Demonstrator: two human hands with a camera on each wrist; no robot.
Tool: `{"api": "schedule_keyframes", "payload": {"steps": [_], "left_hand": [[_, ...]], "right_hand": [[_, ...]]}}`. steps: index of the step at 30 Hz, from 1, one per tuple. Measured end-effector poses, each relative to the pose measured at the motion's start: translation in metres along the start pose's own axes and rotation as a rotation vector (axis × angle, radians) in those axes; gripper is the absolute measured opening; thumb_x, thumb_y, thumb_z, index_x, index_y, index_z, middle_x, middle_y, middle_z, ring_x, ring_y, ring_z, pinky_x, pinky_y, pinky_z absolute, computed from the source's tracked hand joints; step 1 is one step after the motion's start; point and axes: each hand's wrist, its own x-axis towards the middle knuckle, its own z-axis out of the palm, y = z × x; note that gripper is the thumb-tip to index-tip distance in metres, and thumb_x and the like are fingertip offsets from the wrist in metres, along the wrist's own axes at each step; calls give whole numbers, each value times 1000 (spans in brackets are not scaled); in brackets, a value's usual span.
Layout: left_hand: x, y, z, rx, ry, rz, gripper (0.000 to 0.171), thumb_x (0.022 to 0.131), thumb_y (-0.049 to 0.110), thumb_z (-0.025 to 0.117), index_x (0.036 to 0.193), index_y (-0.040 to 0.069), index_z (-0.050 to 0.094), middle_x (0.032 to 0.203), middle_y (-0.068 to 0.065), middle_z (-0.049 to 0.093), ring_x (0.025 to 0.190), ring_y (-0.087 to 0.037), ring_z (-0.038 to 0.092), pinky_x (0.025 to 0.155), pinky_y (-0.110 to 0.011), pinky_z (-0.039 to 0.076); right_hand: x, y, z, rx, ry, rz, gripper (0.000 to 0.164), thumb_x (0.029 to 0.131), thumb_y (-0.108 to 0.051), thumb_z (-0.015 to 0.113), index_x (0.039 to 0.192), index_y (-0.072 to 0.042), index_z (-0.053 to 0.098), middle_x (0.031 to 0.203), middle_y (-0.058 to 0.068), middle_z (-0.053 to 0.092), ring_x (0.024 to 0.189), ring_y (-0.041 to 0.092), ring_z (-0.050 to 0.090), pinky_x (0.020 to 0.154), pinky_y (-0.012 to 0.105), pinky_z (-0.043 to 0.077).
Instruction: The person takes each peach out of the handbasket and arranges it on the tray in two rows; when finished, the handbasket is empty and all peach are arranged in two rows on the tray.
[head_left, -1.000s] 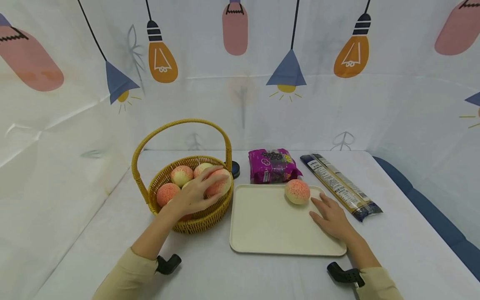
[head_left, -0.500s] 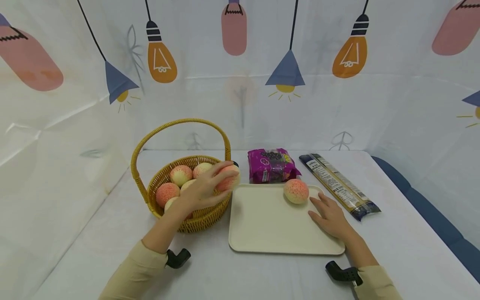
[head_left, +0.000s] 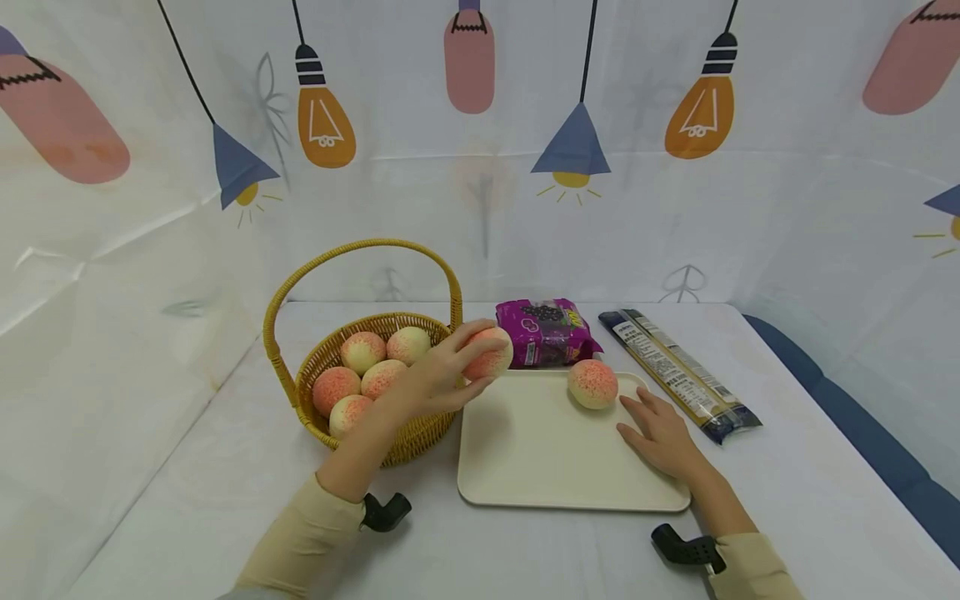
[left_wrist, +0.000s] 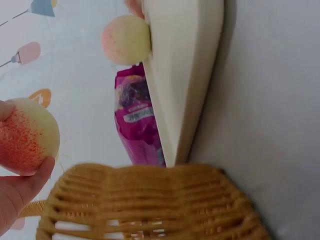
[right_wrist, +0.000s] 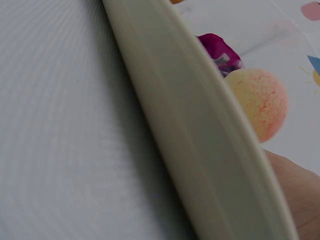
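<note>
My left hand (head_left: 442, 375) grips a pink-and-cream peach (head_left: 491, 353) above the gap between the wicker basket (head_left: 423, 437) and the cream tray (head_left: 547, 458). In the left wrist view the same peach (left_wrist: 31, 136) is pinched between thumb and fingers, up off the basket's rim. Several more peaches (head_left: 363, 352) lie in the basket. Another peach (head_left: 593, 384) sits at the tray's back right part. My right hand (head_left: 660, 437) rests on the tray's right side, its fingers loosely extended just beside that peach without holding it.
Behind the tray lies a purple snack bag (head_left: 546, 333). A long flat packet (head_left: 678, 371) is set diagonally to the tray's right. The basket's tall handle (head_left: 363, 243) arches over its opening. A blue chair (head_left: 847, 408) stands past the table's right edge.
My left hand has lifted the peach out of the basket and carried it rightward to the tray's left edge. My right hand and the peach on the tray have stayed put.
</note>
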Motion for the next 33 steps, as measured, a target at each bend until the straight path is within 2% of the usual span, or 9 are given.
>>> {"api": "schedule_keyframes", "payload": {"steps": [3, 11, 16, 24, 29, 33], "left_hand": [[5, 3, 6, -28, -12, 18, 54, 80, 12, 67, 129, 11, 43, 134, -17, 38, 106, -25, 52, 84, -28, 46], [14, 10, 22, -24, -34, 15, 54, 79, 15, 68, 128, 12, 44, 131, -15, 42, 106, -26, 52, 90, -30, 43], [21, 13, 33, -51, -40, -7, 51, 80, 15, 68, 126, 12, 46, 130, -13, 42, 108, -26, 51, 90, -30, 43], [28, 11, 53, -84, -59, -60, 48, 81, 17, 67, 124, 14, 47, 129, -9, 43, 101, -21, 54, 87, -27, 44], [30, 10, 64, -113, -82, -96, 46, 82, 17, 66, 124, 15, 47, 129, -10, 43, 97, -20, 55, 81, -26, 47], [30, 9, 70, -126, -123, -126, 44, 84, 18, 64, 124, 16, 48, 129, -9, 42, 100, -19, 55, 83, -27, 47]], "right_hand": [[0, 0, 0, 6, 10, -2, 50, 90, -28, 57, 129, 2, 48, 136, 33, 31, 121, 50, 29, 92, 66, 23], [-2, 3, 5, 19, 3, 6, 51, 89, -28, 57, 129, 2, 48, 137, 32, 31, 123, 50, 28, 93, 66, 23], [-1, 4, 5, 11, 19, 1, 50, 89, -27, 57, 129, 2, 48, 136, 33, 32, 122, 50, 29, 92, 66, 23], [-1, 2, 3, 7, 50, -26, 49, 88, -26, 58, 127, 2, 50, 134, 34, 34, 119, 51, 32, 90, 66, 25], [0, 2, 2, 11, 42, -21, 48, 89, -26, 58, 127, 2, 50, 135, 34, 34, 120, 51, 31, 92, 65, 24], [0, 2, 1, 2, 34, -17, 48, 89, -25, 58, 127, 2, 50, 135, 33, 34, 120, 51, 32, 92, 64, 25]]}}
